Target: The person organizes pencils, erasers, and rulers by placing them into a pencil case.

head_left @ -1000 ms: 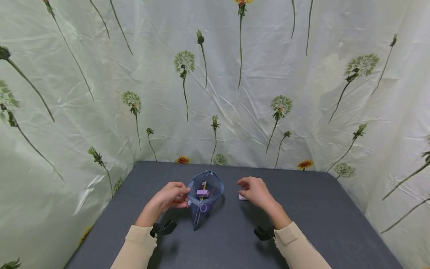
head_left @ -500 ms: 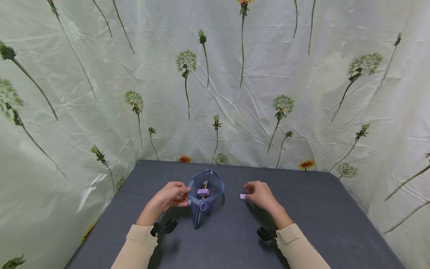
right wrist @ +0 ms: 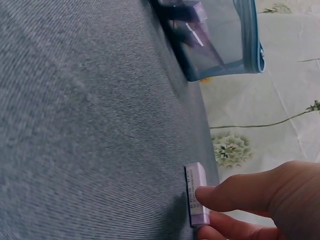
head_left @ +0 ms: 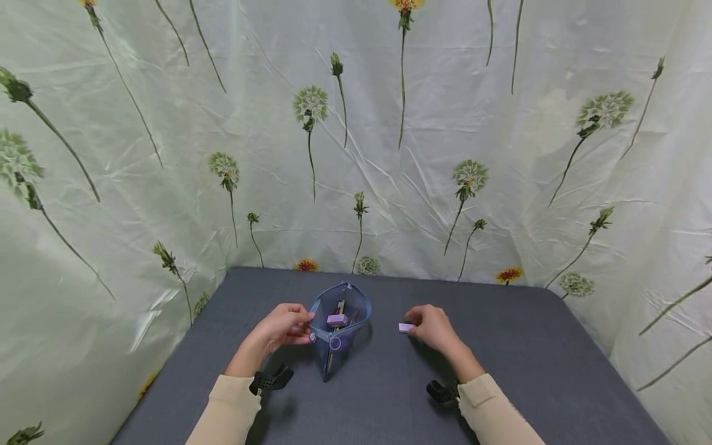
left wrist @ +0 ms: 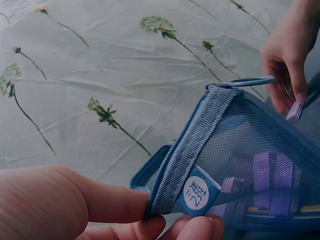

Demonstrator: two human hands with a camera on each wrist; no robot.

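Observation:
A blue mesh zip pouch (head_left: pixel 356 337) stands with its mouth spread on the table, left of centre. My left hand (head_left: pixel 285 324) pinches its zipped rim near a round white label (left wrist: pixel 196 192). Through the mesh in the left wrist view show purple blocks (left wrist: pixel 272 182); pencils (head_left: pixel 340 305) also stick up inside. To the right of the pouch, my right hand (head_left: pixel 432 326) pinches a small lilac eraser (right wrist: pixel 196 192) with printed text on one face, between thumb and fingers. It is at or just above the tabletop; I cannot tell which.
The dark grey cloth-covered table (head_left: pixel 378 402) ends at a pale curtain (head_left: pixel 389 185) printed with dandelions, behind and on both sides. A purple ring (head_left: pixel 335 343) shows at the pouch's front.
My right hand has moved slightly right and drawn its fingers together on the eraser, which now shows more. The left hand and pouch stay nearly in place.

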